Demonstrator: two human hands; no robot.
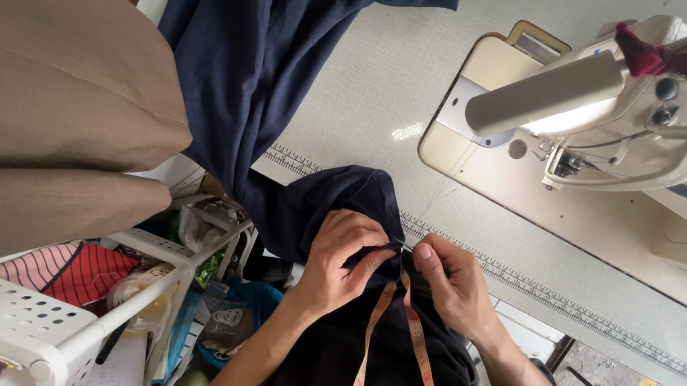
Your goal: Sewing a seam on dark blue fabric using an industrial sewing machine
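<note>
My left hand (344,255) is curled tight, pinching a fold of the dark navy fabric (286,89). My right hand (450,281) pinches the same fold, fingers nearly closed. The cloth drapes crumpled over the worktop (386,81) edge, an orange tape measure (417,348) hanging below.

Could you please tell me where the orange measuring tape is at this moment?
In the head view, the measuring tape hangs at bottom centre over the dark navy fabric, between the left hand and right hand.
</note>
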